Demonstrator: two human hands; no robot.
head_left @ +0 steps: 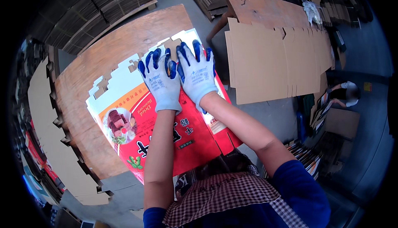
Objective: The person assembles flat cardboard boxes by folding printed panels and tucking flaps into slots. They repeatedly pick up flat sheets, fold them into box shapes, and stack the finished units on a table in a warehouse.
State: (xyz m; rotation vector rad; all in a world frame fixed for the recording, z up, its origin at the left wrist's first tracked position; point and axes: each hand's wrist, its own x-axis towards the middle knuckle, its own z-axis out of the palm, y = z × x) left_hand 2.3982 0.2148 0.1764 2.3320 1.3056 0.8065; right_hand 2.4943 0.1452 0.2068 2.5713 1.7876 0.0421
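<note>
A flat, die-cut carton blank (188, 155) lies on the wooden table in front of me, red with a food picture on its left part and a white notched edge at the far side. In a white glove with blue fingertips, my left hand (159, 77) rests on the blank near its far edge, fingers spread. Close beside it, my right hand (196, 70), gloved the same way, lies on the blank too, its fingers stretched out and apart. Neither hand grips anything. The palms' undersides are hidden.
Bare wood of the table (81, 124) shows left of the blank. Brown cardboard sheets (265, 62) lie on a second table at the right. More cardboard (58, 137) stands at the left, and bundled stacks (95, 16) sit behind. Another person (346, 94) is at the far right.
</note>
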